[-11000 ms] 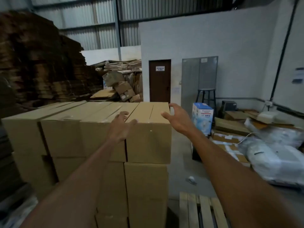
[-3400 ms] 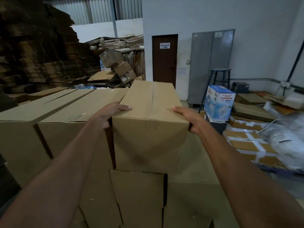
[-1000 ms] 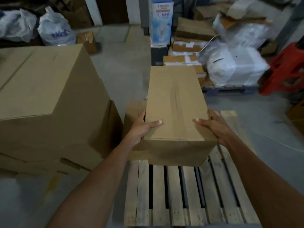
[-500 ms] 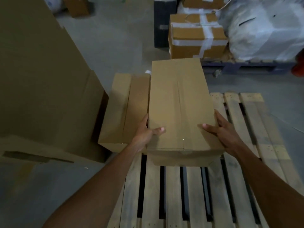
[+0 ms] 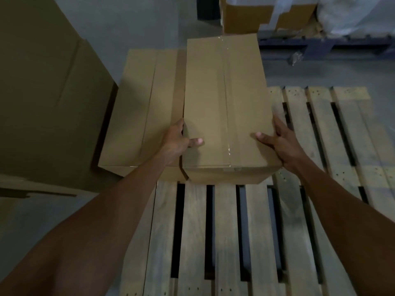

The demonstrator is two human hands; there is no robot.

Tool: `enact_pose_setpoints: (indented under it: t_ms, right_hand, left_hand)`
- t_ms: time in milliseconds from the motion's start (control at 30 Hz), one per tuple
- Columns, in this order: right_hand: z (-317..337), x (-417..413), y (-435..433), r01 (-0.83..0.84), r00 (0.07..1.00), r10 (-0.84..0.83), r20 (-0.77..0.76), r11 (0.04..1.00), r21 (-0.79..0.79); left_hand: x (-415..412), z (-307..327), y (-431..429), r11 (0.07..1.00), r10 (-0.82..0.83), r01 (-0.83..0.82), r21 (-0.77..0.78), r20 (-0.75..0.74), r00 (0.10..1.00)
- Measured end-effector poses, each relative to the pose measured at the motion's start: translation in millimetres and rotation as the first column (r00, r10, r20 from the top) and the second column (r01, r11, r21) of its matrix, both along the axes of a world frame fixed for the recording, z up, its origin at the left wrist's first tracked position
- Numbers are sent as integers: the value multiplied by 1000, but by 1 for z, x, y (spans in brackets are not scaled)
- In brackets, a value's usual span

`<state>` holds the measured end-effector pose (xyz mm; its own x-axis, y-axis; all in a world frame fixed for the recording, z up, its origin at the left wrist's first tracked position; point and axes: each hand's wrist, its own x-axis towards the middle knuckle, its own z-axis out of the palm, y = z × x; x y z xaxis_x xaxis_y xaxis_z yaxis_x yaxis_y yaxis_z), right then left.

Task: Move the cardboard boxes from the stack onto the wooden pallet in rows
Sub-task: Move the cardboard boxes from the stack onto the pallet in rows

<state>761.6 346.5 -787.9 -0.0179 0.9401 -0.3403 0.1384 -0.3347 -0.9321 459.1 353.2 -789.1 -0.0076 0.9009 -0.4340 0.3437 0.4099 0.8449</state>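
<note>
The person has a long cardboard box (image 5: 226,107) by its near end, in the middle of the frame. It sits over the far left part of the wooden pallet (image 5: 230,231). The left hand (image 5: 175,142) and the right hand (image 5: 282,144) clamp it from opposite sides. Each thumb lies flat on the taped top, and the fingers (image 5: 277,124) reach down the side walls. That squeeze from both sides looks chosen to steer a box too wide for one hand.

Just left of it lies a second box (image 5: 145,112) of the same kind, running the same way. The two long sides are nearly touching, so I take this as the row being built, box against box. The left hand's fingers go down into the narrow seam between the two. That would explain why the held box is not pushed fully home: the hand needs room to come out first.

I cannot tell whether the box's bottom is resting on the slats or hanging just above them. Its top looks a shade higher than its neighbour's.

The tall stack (image 5: 42,92) fills the left of the frame, close by, which keeps the carry short. The slats to the right and in the lower frame are bare.
</note>
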Motion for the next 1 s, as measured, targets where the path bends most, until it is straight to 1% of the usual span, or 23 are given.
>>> enact_pose_setpoints:
  t_ms: [167, 300, 433, 500, 600, 667, 700, 733, 767, 800, 833, 867, 900, 1000]
  right_hand:
    - [-22, -5, 4, 20, 1000, -20, 3, 1000, -6]
    - [-36, -9, 2, 41, 999, -40, -5, 999, 7]
    - [-45, -17, 2, 26, 997, -27, 72, 1000, 16]
    - [-54, -20, 2, 34, 992, -38, 121, 999, 34]
    - [-63, -25, 0, 67, 974, -77, 214, 996, 51]
    - [-65, -27, 2, 98, 967, -111, 230, 993, 66]
    - [-65, -27, 3, 108, 962, -124, 241, 991, 79]
    - [-64, -27, 5, 113, 955, -133, 265, 990, 88]
    - [-64, -27, 9, 112, 945, -136, 297, 989, 97]
    - [-65, -28, 12, 107, 932, -134, 335, 989, 99]
    - [-66, -29, 14, 100, 918, -129, 375, 990, 97]
    - [-67, -30, 15, 95, 905, -123, 408, 992, 88]
    - [-69, -32, 15, 97, 899, -117, 423, 993, 68]
    - [-72, -39, 15, 141, 900, -132, 415, 990, 9]
  left_hand:
    - [-3, -20, 3, 1000, 21, -20, 6, -44, 999]
    - [-5, -30, 8, 1000, 8, -12, -24, -125, 992]
    - [-5, -34, 9, 1000, -14, 10, -18, -225, 974]
    - [-2, -34, 6, 998, -56, 60, 6, -267, 962]
    - [4, -34, 2, 987, -105, 140, 82, -330, 938]
    - [5, -32, -3, 977, -122, 175, 124, -352, 928]
    - [3, -32, -7, 964, -164, 226, 137, -361, 918]
    - [0, -34, -13, 936, -255, 329, 124, -402, 879]
    - [-3, -37, -20, 876, -381, 476, 77, -496, 780]
    - [-6, -42, -29, 792, -480, 611, 10, -609, 632]
    - [-10, -48, -36, 722, -517, 690, -48, -699, 493]
    - [-13, -54, -42, 693, -503, 717, -73, -762, 408]
    - [-15, -59, -46, 701, -465, 709, -74, -801, 377]
    - [-17, -62, -45, 759, -366, 651, -16, -837, 406]
